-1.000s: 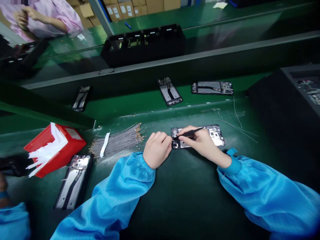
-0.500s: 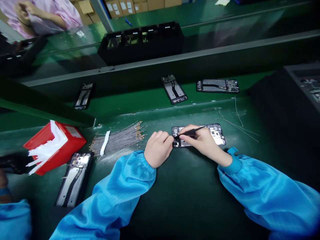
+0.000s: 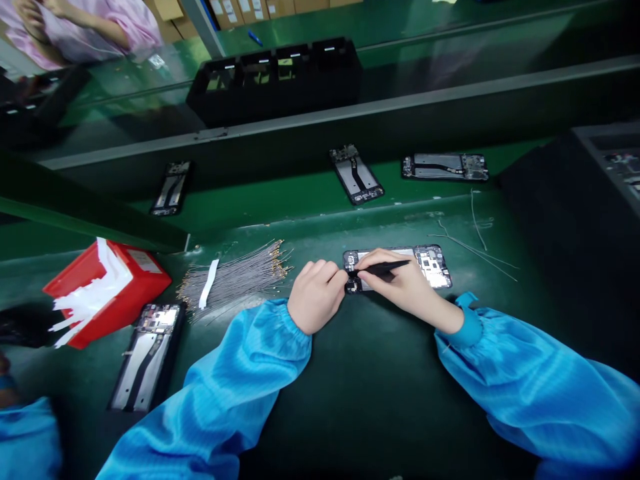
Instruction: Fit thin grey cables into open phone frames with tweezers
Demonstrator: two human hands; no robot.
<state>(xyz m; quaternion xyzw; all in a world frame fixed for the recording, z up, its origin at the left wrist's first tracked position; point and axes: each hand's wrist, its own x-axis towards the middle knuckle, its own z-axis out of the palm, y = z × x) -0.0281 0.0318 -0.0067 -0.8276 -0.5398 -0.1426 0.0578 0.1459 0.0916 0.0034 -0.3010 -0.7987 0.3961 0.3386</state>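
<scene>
1. Lying flat on the green bench, lengthwise L–R betw. both hands: opened phone unit, bare board showing at R end. Prob. light + stiff, fragile w/ exposed parts, maybe a bit slick; best hold = outer frame edges, fingers off the board.
2. R hand: over mid unit, fingers closed pen-style on a dark slim tool, tip down at unit's L end.
3. L hand: loosely curled, knuckles up, fingertips at same L end, by tool tip. Tips hidden, so can't tell if it's pinching anything or just steadying.
4. Left of L hand, same bench: thin-cable bundle w/ white strip across.
5. Slightly beyond unit, R: few loose wires.
6. Further back, on ledge: 3 similar units, spaced apart.
7. Farthest: black tray w/ compartments; co-worker's pink sleeve top L.
</scene>
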